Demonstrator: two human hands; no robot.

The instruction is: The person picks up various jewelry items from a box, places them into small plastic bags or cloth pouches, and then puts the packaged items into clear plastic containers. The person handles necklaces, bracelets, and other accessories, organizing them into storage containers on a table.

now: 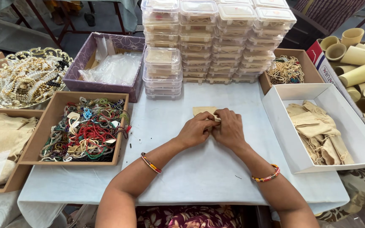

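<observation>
Left hand (196, 130) and right hand (230, 128) met over a small flat beige cloth pouch (203, 111) on the white-covered bench (199, 169). Fingers of both pinched its near edge, probably the mouth, pressing it flat for steadiness. White box of similar pouches (300, 158) lay right.

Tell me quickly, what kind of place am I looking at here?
Probably a small jewellery packing workshop: stacks of clear lidded boxes, a tray of mixed bead strings, and a white box of cloth pouches. Both hands, left hand and right hand, work a beige pouch.
</observation>
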